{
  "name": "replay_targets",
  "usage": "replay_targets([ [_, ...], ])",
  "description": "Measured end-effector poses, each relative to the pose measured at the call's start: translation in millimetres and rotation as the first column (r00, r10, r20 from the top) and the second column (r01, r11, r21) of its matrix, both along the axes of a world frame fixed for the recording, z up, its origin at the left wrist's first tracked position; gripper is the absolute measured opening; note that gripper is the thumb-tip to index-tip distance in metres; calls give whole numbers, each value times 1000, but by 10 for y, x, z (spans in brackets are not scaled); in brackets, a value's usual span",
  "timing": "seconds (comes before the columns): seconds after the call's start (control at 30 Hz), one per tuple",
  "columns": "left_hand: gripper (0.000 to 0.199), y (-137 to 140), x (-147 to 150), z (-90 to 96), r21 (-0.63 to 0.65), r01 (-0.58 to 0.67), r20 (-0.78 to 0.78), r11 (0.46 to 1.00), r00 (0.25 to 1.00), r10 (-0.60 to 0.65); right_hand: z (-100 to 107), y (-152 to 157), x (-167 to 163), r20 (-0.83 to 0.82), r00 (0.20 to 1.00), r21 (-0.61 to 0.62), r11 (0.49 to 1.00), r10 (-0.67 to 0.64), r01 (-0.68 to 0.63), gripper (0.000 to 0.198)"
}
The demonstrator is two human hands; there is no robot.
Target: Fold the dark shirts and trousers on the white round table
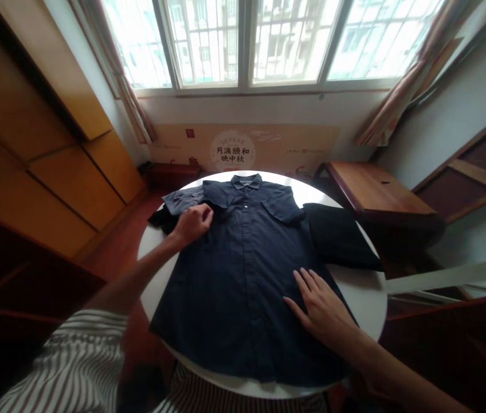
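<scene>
A dark navy short-sleeved button-up shirt (243, 275) lies front side up, its collar at the far side and its hem hanging over the near edge of a round white table (359, 287). My left hand (195, 222) is closed at the shirt's left edge, just below the sleeve, with fingers curled against the cloth; the fingertips are partly hidden. My right hand (318, 298) rests open on the lower right of the shirt, fingers stretched out over the fabric.
Folded black cloth (340, 235) lies at the table's right side. Grey-blue cloth (183, 199) and more black cloth sit at the left beyond my left hand. A wooden desk (380, 186) stands at the back right, cabinets (75, 183) at the left, windows ahead.
</scene>
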State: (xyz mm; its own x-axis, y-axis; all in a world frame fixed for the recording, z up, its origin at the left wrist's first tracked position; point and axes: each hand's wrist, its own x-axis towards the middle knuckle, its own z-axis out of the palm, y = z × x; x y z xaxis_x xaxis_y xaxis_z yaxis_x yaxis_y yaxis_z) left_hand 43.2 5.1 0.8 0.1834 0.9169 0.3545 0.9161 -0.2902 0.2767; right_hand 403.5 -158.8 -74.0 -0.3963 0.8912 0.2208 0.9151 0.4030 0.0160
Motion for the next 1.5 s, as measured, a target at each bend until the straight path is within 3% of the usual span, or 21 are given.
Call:
replay_targets([
  [0.07,36,-128,-455,121,-52,-204,31,978,978,206,172,157,-194,-30,995,-18,995,94,-94,63],
  [0.13,47,-234,-779,123,-289,-264,101,920,948,303,348,336,-478,-76,975,-36,976,210,-213,56],
  [0.23,60,-374,-958,-36,-676,-63,317,734,875,367,533,627,-1026,-155,907,-63,912,391,-404,53],
  [0.3,63,-454,-940,-156,-727,88,448,680,813,373,571,837,-1414,-205,848,-72,856,489,-512,53],
  [0.43,56,-546,-880,-260,-623,186,561,760,783,269,460,1242,-2021,-228,836,-110,840,499,-531,60],
  [0.53,51,-548,-918,-278,-550,156,556,820,801,220,298,1397,-2220,-221,864,-167,855,452,-490,66],
  [0.6,48,-520,-947,-300,-542,156,539,826,818,200,198,1382,-2252,-227,863,-188,850,450,-493,70],
  [0.67,45,-468,-943,-325,-545,142,523,826,828,203,122,1283,-2248,-234,847,-197,830,477,-522,74],
  [0.77,43,-359,-856,-323,-461,17,463,887,857,224,74,1031,-2230,-227,815,-211,790,534,-576,77],
  [0.83,39,-291,-750,-278,-335,-111,348,936,908,233,82,823,-2215,-225,781,-216,752,582,-623,78],
  [0.93,29,-223,-511,-185,-23,-226,182,974,957,226,120,486,-2179,-257,695,-216,662,671,-718,80],
  [1.0,25,-181,-282,-155,155,-132,146,979,983,110,137,268,-2154,-276,632,-201,600,724,-775,81],
  [1.03,26,-148,-147,-161,190,-17,120,982,993,-6,139,168,-2146,-281,602,-187,573,747,-798,82],
  [1.1,31,-46,139,-224,137,264,24,955,963,-269,133,-6,-2142,-285,535,-156,512,795,-844,83],
  [1.17,37,97,398,-335,-8,419,-111,908,902,-417,129,-129,-2147,-296,461,-125,445,837,-887,84],
  [1.27,47,310,622,-506,-178,318,-311,931,880,-360,186,-163,-2116,-347,330,-99,316,878,-944,71],
  [1.33,48,410,658,-572,-213,225,-387,951,874,-294,285,-29,-2025,-398,283,-106,263,873,-959,52],
  [1.37,46,453,658,-585,-216,202,-402,955,873,-275,351,95,-1954,-414,296,-114,274,861,-955,42],
  [1.4,43,500,657,-585,-219,194,-407,956,873,-270,422,258,-1868,-417,348,-126,326,840,-937,34],
  [1.43,40,556,661,-575,-222,194,-406,956,873,-271,495,453,-1771,-404,435,-135,418,805,-898,29],
  [1.5,33,709,700,-539,-236,207,-395,950,873,-288,630,900,-1565,-347,672,-142,672,654,-727,25],
])
